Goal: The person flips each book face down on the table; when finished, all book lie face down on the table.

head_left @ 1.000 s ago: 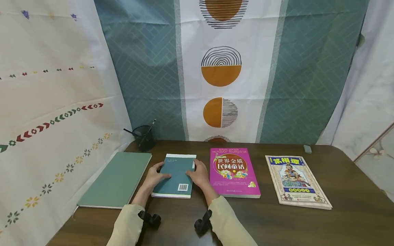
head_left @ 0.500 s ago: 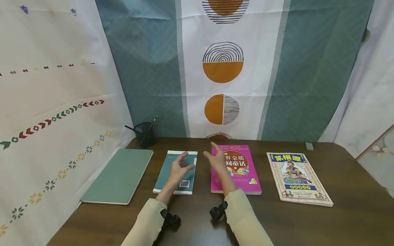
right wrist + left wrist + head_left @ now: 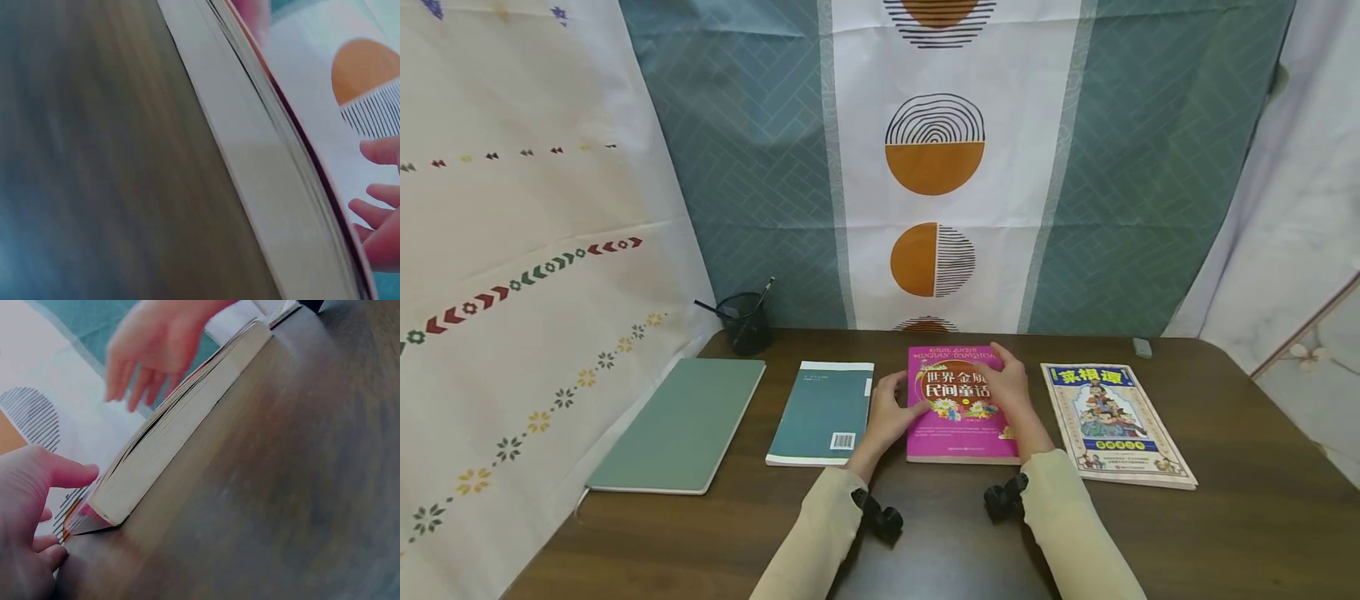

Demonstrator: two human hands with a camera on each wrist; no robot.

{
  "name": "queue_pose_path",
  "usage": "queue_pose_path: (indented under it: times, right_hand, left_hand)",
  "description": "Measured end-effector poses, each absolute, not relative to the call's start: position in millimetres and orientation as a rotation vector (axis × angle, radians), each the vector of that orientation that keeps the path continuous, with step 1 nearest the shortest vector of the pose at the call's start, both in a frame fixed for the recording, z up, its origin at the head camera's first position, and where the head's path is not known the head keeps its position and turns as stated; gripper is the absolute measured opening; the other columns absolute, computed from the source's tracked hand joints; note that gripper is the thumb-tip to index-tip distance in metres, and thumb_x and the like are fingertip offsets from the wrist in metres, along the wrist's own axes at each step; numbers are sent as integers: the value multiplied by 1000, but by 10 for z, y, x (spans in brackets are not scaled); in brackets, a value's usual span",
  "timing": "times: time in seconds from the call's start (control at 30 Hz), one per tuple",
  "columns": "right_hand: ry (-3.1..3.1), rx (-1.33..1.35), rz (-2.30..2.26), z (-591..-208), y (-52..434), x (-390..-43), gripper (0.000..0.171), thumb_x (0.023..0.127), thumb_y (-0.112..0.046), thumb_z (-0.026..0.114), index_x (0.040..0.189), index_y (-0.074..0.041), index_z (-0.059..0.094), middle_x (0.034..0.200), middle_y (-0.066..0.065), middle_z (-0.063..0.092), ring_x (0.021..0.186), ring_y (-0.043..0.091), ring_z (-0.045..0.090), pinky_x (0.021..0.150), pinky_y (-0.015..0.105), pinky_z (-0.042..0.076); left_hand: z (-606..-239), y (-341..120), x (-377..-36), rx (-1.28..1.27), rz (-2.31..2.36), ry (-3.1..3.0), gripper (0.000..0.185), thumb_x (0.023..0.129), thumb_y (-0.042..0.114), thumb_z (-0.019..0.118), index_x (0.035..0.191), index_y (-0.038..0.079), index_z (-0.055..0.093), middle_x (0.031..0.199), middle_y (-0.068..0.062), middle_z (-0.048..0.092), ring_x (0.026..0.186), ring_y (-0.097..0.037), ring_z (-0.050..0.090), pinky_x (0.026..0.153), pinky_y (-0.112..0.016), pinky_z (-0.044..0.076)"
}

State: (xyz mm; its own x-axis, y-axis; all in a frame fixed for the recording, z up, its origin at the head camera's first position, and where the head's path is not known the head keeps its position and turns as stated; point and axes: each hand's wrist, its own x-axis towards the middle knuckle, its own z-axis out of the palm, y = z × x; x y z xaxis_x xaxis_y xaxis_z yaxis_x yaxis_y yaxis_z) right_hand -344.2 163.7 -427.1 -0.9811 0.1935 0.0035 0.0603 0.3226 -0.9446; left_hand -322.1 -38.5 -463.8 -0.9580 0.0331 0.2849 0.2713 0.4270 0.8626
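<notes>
A pink paperback book point(image 3: 955, 437) lies flat on the brown table, its cover facing up. My left hand point(image 3: 883, 425) is at the book's left edge, thumb reaching over the cover's side. Over the upper right of the cover is my right hand point(image 3: 1011, 390), fingers spread. In the left wrist view, the left thumb is by the corner of the book point(image 3: 187, 425), and the right hand point(image 3: 159, 334) hangs above it with fingers extended. The right wrist view has the page edge of the book point(image 3: 269, 162) beside the right hand's fingers point(image 3: 375, 212). Firm contact cannot be made out.
Left of the pink book lie a teal book point(image 3: 827, 408) with a barcode and a green hardcover point(image 3: 681, 425). A cream illustrated book point(image 3: 1112, 425) lies to the right. A black pen cup point(image 3: 745, 325) and a small grey object point(image 3: 1142, 347) stand at the back.
Both hands have left the sides of the teal book and moved right to the pink book. The books look to lie in the same places; the head view has shifted slightly.
</notes>
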Motion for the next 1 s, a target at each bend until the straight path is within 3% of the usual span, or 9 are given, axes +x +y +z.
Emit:
queue_pose_path:
  times: [0.13,0.17,0.3,0.53,0.77,1.0]
  right_hand:
    - [-2489,-267,1804,-4348,1789,-3455,66,98,-21,54,154,-6,24,160,20,26,146,37,28,118,48,29]
    - [-2494,-265,1829,-4360,1805,-3454,66,99,-19,53,155,-5,22,160,19,24,150,37,18,122,51,18]
    - [-2524,-246,1869,-4432,1856,-3469,64,99,-16,51,155,-7,22,161,18,24,151,37,15,122,53,14]
    - [-2584,-171,1784,-4528,1905,-3492,66,97,-16,55,154,-8,25,160,19,26,148,38,22,120,54,23]
    - [-2634,-161,1775,-4547,1938,-3449,65,96,-18,58,153,-9,29,159,19,28,146,38,26,117,55,28]
    - [-2600,-186,1827,-4503,1957,-3462,67,95,-15,58,154,-10,27,161,18,24,147,39,24,117,56,27]
  left_hand:
    - [-4634,-390,-3208,-202,-1470,-2523,75,75,24,78,134,-11,48,139,-26,48,128,-39,43,109,-54,39]
    - [-4632,-390,-3204,-190,-1458,-2536,76,75,24,78,134,-13,48,140,-26,47,129,-40,42,109,-54,38]
    - [-4619,-387,-3193,-175,-1469,-2561,72,76,24,78,129,-17,51,143,-26,45,131,-39,40,111,-53,37]
    - [-4639,-379,-3193,-228,-1413,-2592,64,77,24,76,123,-16,57,141,-26,47,131,-40,39,109,-55,36]
    - [-4637,-383,-3170,-207,-1422,-2665,72,74,31,80,131,-6,55,139,-20,51,128,-34,41,108,-53,38]
    - [-4592,-366,-3200,-134,-1646,-2631,79,75,28,81,142,1,48,148,-16,45,135,-34,37,114,-55,32]
